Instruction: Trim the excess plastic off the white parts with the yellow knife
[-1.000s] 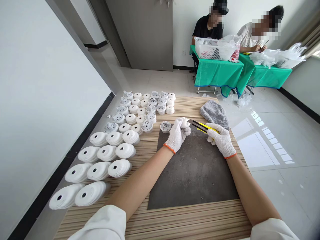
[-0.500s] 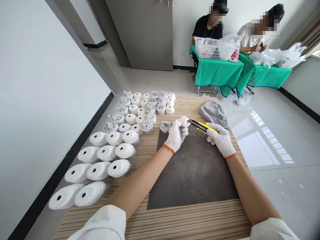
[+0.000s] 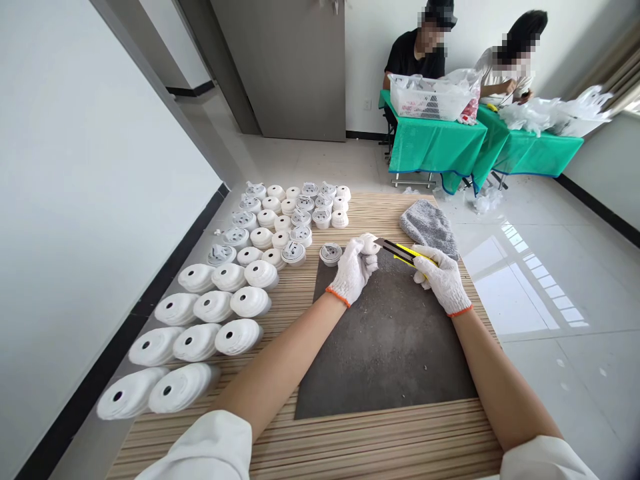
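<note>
My left hand [image 3: 354, 267], in a white knit glove with an orange cuff, is closed around a small white rounded piece [image 3: 370, 243], mostly hidden by the fingers. A yellow and black utility knife [image 3: 406, 254] is gripped in my gloved right hand [image 3: 440, 277]. Its blade points left, with the tip at or very near the white piece; contact is too small to tell. Both hands are over the far part of a dark grey mat [image 3: 385, 347]. Just left of my left hand stands a round white part with a grey top [image 3: 331, 253].
Rows of white round parts [image 3: 192, 341] cover the left side of the striped table [image 3: 380, 440]. A grey cloth [image 3: 429, 225] lies at the far right. Beyond, two people sit at green-covered tables [image 3: 435, 150] with a white basket [image 3: 425, 100] and plastic bags.
My hands, the knife and the white piece look nearly still. In the background, the person on the right has leaned to the left with head lowered.
</note>
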A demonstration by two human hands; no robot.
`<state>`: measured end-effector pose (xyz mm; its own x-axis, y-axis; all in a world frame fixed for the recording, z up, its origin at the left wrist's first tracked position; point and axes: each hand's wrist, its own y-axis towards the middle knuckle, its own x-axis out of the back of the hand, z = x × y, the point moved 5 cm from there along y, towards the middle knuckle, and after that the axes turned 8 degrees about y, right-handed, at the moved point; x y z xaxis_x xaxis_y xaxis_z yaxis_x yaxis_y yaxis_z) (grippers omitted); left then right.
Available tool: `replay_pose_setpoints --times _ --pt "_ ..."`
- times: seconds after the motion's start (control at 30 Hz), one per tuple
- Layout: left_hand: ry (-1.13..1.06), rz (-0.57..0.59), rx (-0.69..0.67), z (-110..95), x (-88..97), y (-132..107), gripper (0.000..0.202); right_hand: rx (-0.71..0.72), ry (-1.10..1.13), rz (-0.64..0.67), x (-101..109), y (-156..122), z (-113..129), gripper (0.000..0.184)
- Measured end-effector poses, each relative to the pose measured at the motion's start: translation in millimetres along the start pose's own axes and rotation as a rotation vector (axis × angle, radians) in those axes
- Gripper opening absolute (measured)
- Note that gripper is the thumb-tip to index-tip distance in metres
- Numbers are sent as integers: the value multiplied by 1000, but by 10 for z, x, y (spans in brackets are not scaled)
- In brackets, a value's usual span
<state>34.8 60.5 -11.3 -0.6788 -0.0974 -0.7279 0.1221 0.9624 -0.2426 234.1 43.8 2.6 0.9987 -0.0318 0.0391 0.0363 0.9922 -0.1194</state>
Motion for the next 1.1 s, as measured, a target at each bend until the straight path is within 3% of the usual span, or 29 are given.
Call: replay_pose_setpoints --times 0.17,0.33,0.47,0.67,0.9,1.1 --pt "0 3 49 28 -13 16 13 0 8 9 -5 10 0 61" --pt "5 -68 17 13 -5 2 15 28 0 -21 18 28 -24 57" --pt "-11 -32 -12 21 29 17 10 21 19 -10 15 18 -21 58" --pt "-21 59 26 30 -20 22 23 17 5 -8 -1 9 0 60" --pt "17 -47 -27 29 19 30 20 24 -1 -19 6 13 -3 58" --pt "-5 38 -36 21 -1 32 13 20 20 1 -3 10 -1 57"
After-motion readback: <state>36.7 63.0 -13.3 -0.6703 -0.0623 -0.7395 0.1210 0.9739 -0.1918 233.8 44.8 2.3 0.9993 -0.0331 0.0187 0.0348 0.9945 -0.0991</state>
